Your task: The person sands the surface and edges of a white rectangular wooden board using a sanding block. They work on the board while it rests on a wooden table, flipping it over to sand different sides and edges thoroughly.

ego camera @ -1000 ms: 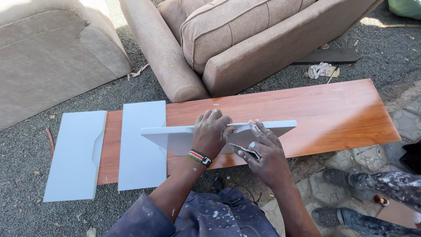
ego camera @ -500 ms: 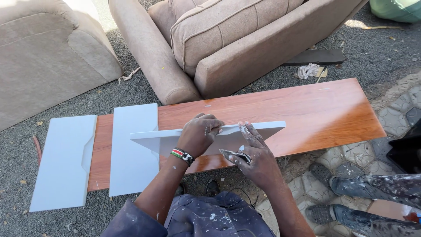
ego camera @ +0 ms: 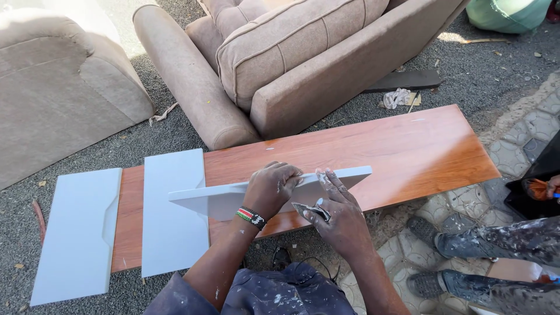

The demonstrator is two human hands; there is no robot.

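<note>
A long white panel [ego camera: 233, 198] is being held on edge, tilted, over a reddish-brown wooden board [ego camera: 408, 151] that is lying flat on the ground. The panel is being gripped along its upper edge by the left hand [ego camera: 271, 188], whose fingers are curled over it; a beaded wristband [ego camera: 252, 217] is being worn on that wrist. The right hand [ego camera: 338, 213] is being pressed against the panel's face just beside the left hand, and a small putty knife [ego camera: 310, 211] is being pinched between its thumb and fingers, the blade lying against the white surface. Both hands are being shown smeared with white filler.

Two more white panels are lying flat at the left: one [ego camera: 175, 216] across the end of the board, the other [ego camera: 76, 233] just beside it on the gravel. Beige upholstered armchairs [ego camera: 303, 58] are standing beyond the board. At the right edge, another person's paint-spattered legs and shoes [ego camera: 466, 245] are being shown, and a paintbrush [ego camera: 536, 188] is being held there over a black container.
</note>
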